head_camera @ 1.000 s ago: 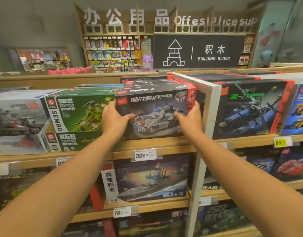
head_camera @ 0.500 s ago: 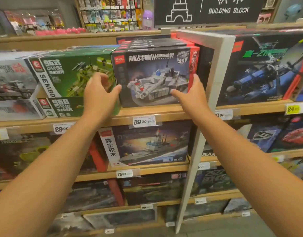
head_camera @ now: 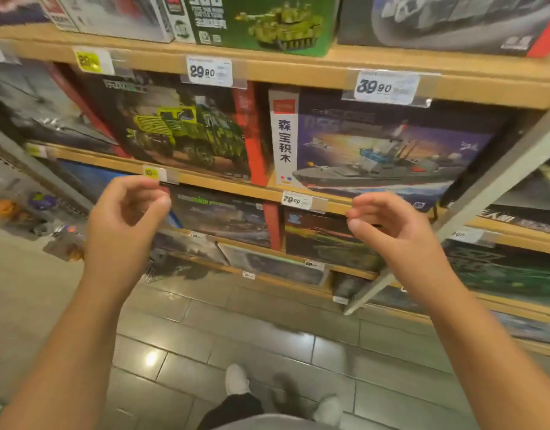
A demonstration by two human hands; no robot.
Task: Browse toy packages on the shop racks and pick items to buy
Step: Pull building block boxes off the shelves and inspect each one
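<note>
My left hand (head_camera: pixel 124 221) and my right hand (head_camera: pixel 394 231) hover in front of the lower shelves, fingers loosely curled, holding nothing. Between and above them stands the warship box (head_camera: pixel 376 153) with a white side strip, over a 79.00 tag (head_camera: pixel 293 200). Left of it is a box with a green army truck (head_camera: pixel 183 131). On the shelf above sit a green tank box (head_camera: pixel 261 23) and the grey tank box (head_camera: pixel 447 20), cut off by the frame's top edge. Darker boxes (head_camera: pixel 224 217) fill the shelf behind my hands.
Wooden shelf edges (head_camera: pixel 298 69) carry price tags of 29.90 and 39.90. A white upright post (head_camera: pixel 484 193) slants down at the right. Grey floor tiles (head_camera: pixel 236 330) lie below, with my shoes (head_camera: pixel 236 380) near the bottom edge. Small toys hang at far left (head_camera: pixel 6 209).
Both hands have let go of the grey tank box and dropped lower. The camera has tilted down to the lower shelves and floor.
</note>
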